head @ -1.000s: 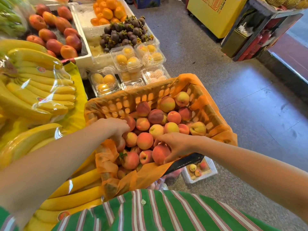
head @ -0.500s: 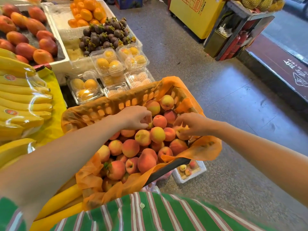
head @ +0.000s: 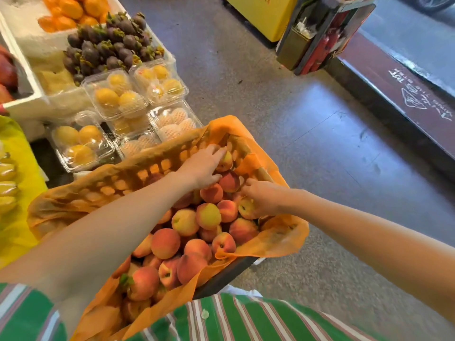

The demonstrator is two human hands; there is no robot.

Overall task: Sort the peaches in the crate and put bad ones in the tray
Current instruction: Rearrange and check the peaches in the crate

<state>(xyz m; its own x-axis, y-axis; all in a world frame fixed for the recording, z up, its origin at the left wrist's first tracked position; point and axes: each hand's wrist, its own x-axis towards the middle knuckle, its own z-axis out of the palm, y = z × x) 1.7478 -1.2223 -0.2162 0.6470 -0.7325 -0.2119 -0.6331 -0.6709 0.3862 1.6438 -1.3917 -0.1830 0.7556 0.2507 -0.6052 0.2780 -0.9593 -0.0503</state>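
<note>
My left hand [head: 202,167] touches a round peach [head: 226,160], grip unclear, while my right hand [head: 265,199] curls round a yellowish peach [head: 245,208] in the orange-lined crate [head: 147,171].

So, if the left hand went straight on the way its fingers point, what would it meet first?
The yellowish peach in the crate's far corner; the fingertips of the left hand seem to touch it. Behind it stands the orange-lined crate wall. Depth is unclear.
</note>
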